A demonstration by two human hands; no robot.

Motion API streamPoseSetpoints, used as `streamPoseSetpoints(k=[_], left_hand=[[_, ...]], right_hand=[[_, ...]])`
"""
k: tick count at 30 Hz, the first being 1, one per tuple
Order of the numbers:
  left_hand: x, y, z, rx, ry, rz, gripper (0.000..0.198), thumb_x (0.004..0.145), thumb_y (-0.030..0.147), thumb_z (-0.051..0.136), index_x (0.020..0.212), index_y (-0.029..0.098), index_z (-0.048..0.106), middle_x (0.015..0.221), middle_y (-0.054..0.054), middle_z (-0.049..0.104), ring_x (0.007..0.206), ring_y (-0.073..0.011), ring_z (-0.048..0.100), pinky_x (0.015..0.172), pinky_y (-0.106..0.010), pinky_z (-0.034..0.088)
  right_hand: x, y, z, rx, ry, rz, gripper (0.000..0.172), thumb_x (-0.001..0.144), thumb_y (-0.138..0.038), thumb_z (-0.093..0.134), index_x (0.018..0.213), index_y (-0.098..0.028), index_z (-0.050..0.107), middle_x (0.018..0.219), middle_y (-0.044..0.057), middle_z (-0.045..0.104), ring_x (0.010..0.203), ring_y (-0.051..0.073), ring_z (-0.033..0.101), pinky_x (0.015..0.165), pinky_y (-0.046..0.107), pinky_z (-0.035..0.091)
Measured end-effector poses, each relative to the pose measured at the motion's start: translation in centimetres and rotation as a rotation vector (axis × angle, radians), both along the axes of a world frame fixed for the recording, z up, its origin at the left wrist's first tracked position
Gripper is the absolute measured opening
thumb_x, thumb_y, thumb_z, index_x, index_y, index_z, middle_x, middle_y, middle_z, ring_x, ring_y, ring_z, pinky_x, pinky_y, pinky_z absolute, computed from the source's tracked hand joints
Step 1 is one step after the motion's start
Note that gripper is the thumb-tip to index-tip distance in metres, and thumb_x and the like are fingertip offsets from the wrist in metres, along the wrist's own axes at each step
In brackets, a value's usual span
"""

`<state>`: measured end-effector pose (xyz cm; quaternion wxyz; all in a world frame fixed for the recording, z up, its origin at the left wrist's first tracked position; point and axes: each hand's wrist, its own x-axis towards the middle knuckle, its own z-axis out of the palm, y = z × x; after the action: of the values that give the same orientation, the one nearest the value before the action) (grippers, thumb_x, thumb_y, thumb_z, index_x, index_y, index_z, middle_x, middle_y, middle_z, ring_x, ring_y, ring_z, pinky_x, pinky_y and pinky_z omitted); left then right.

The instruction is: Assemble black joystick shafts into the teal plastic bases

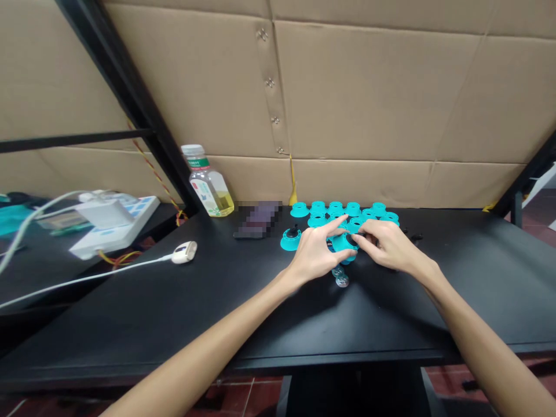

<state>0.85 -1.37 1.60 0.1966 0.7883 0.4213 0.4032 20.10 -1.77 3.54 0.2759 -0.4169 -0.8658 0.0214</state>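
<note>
Above table point(208, 315), my left hand point(319, 253), thumb and fingers spread, holds teal cup point(341, 242); right hand point(386, 242), fingertips together, seems to pinch black part point(350, 240) on cup's right side. Cup between hands, black part nearer right; axis unclear.

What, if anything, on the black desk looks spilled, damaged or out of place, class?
Nothing looks spilled or damaged. One teal piece, holding a black part, sits apart from the other teal pieces, beside the left hand; that may be deliberate.
</note>
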Motion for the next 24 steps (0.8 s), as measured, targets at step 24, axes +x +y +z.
streamPoseSetpoints(k=[24], left_hand=[[0.1, -0.1, 0.1, 0.081, 0.011, -0.029, 0.065, 0.075, 0.031, 0.072, 0.135, 0.019, 0.051, 0.116, -0.007, 0.069, 0.109, -0.0239, 0.064, 0.096, -0.036, 0.049]], right_hand=[[-0.7, -0.1, -0.7, 0.107, -0.113, -0.179, 0.035, 0.096, -0.04, 0.04, 0.077, -0.017, 0.06, 0.079, 0.008, 0.066, 0.069, 0.017, 0.059, 0.057, 0.026, 0.032]])
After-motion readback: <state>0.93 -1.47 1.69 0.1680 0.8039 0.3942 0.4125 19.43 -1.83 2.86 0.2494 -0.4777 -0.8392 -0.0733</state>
